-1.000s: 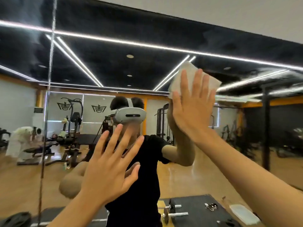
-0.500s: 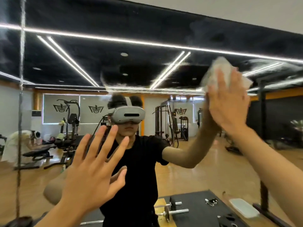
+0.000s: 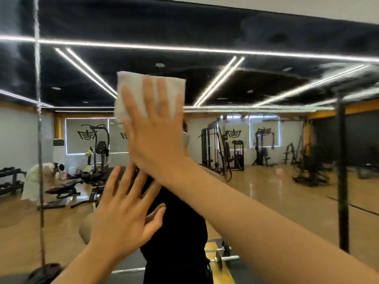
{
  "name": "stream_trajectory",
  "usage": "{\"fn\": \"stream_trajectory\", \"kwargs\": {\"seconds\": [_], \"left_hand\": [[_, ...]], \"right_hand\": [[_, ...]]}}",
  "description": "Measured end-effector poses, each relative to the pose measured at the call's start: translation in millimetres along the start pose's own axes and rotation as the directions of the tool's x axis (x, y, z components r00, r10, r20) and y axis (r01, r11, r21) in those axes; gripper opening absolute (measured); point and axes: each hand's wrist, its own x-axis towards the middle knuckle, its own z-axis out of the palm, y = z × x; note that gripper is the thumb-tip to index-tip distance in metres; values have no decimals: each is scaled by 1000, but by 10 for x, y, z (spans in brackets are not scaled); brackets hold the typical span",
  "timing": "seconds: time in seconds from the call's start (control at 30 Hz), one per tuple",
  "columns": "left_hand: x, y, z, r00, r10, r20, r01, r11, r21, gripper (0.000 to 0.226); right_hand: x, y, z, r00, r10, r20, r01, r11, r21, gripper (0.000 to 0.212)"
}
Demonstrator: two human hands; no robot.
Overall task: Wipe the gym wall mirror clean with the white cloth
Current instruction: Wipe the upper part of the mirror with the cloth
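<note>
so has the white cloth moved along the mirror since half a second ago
Yes. The white cloth, pressed flat under the right hand, has slid left and is now much closer to the vertical mirror seam than it was then.

Flat right hand (image 3: pixel 155 138) on white cloth (image 3: pixel 131 87)

The large frameless gym wall mirror (image 3: pixel 266 83) stands upright, with a vertical seam (image 3: pixel 38 140) near its left edge. A folded white square cloth (image 3: pixel 135 89) lies flat on the glass, pressed there by the straight fingers (image 3: pixel 150 93) of the right hand (image 3: pixel 155 136). Lower and to the left, the left hand (image 3: pixel 125 214) is spread at the glass, seemingly touching it. The mirror reflects a light wooden floor (image 3: pixel 266 201) carrying a chrome dumbbell (image 3: pixel 223 258) and a black weight bench (image 3: pixel 63 189).
</note>
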Motion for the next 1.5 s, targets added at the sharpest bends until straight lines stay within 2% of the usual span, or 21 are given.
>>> {"fn": "stream_trajectory", "kwargs": {"seconds": [0.1, 0.17, 0.27, 0.37, 0.47, 0.5, 0.53, 0.6, 0.67, 0.77, 0.83, 0.93, 1.0, 1.07, 1.13, 1.2, 1.27, 1.3, 1.33, 1.43, 1.5], "left_hand": [[-4, -14, -10, 1000, 8, 1, -8, 1000, 20, 75], [10, -5, -16, 1000, 24, -8, -24, 999, 36, 77], [23, 23, -4, 998, 29, -46, -28, 999, 35, 76], [30, 54, 12, 998, 23, -60, -21, 999, 33, 76], [23, 65, 16, 999, 15, -42, -13, 999, 42, 76], [23, 66, 16, 999, 15, -38, -13, 999, 48, 76], [24, 64, 16, 999, 16, -37, -14, 999, 51, 76], [21, 56, 16, 999, 18, -34, -16, 999, 49, 76], [11, 41, 15, 999, 7, -34, -5, 999, 44, 78], [-10, 30, 14, 999, -24, -30, 24, 1000, 15, 86], [-8, 18, 9, 999, -21, -27, 21, 1000, 5, 89], [12, 23, 0, 998, -1, -56, 2, 1000, 18, 89], [16, 45, 10, 998, 5, -64, -3, 1000, 30, 90], [24, 61, 21, 998, -4, -64, 6, 1000, 29, 91], [29, 78, 23, 999, -18, -47, 19, 1000, 21, 91], [24, 76, 20, 999, -20, -28, 20, 1000, 23, 91], [28, 69, 24, 999, -17, -28, 18, 999, 28, 91], [26, 65, 29, 999, -19, -30, 19, 999, 27, 91], [21, 57, 31, 999, -23, -37, 24, 999, 26, 90], [2, 30, 31, 997, -37, -65, 38, 999, 11, 91], [-16, 19, 30, 997, -44, -66, 44, 999, -11, 94]], "right_hand": [[-22, 365, -13, 991, -132, -18, 131, 991, -21, 64], [-124, 892, -49, 993, -104, -48, 105, 994, 8, 64], [-405, 1807, -151, 990, 133, -45, -132, 991, 24, 66], [-731, 2534, -322, 919, 391, -51, -392, 920, -8, 68], [-825, 2527, -315, 773, 631, -74, -628, 776, 57, 70], [-789, 2344, -258, 734, 673, -89, -669, 739, 74, 69], [-747, 2100, -204, 729, 677, -98, -672, 736, 84, 68], [-675, 1472, -95, 810, 579, -93, -568, 814, 120, 66], [-625, 799, 19, 905, 417, -79, -403, 903, 149, 66], [-570, 113, 120, 975, 221, -26, -217, 969, 118, 66], [-567, 180, 110, 992, 128, -13, -126, 986, 109, 64], [-753, 865, 16, 998, -48, -35, 50, 997, 60, 61], [-910, 1486, -59, 998, 47, -47, -44, 998, 45, 62], [-1017, 2019, -147, 961, 272, -52, -271, 962, 33, 61], [-1075, 2284, -183, 868, 492, -72, -490, 871, 38, 61], [-1035, 2162, -136, 742, 664, -92, -658, 747, 95, 62], [-914, 1722, -51, 658, 745, -113, -727, 667, 164, 64], [-871, 1426, -9, 672, 731, -116, -709, 681, 186, 64], [-842, 1098, 32, 724, 681, -111, -656, 730, 192, 64], [-829, 236, 129, 897, 435, -79, -416, 892, 178, 63], [-881, 39, 163, 952, 304, -30, -295, 941, 168, 62]]}}
